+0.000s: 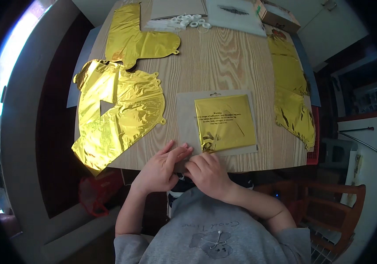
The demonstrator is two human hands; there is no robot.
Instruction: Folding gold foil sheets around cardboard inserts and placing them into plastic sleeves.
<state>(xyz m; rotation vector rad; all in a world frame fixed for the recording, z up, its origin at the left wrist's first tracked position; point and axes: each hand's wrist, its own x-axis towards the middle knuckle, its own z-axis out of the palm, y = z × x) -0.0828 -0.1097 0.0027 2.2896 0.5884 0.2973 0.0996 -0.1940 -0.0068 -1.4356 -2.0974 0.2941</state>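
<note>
A flat clear plastic bag point(186, 119) with a hang hole at its far edge lies in front of me. Inside it is a folded gold foil balloon point(226, 125), seen through printed lines of text. At the bag's near left corner, my left hand point(160, 167) is closed with its fingertips on the near edge, one finger raised a little. My right hand point(209, 174) meets it there, fingers curled in a pinch on the same edge. The fingertips partly hide what they grip.
Flat gold foil balloons lie at left, one L-shaped point(140, 42) and one with a triangular hole point(122, 110). Another long gold balloon point(289, 83) lies along the right edge. White ribbon rolls point(193, 20), a clear sheet point(234, 15) and a cardboard box point(278, 15) sit at the far side.
</note>
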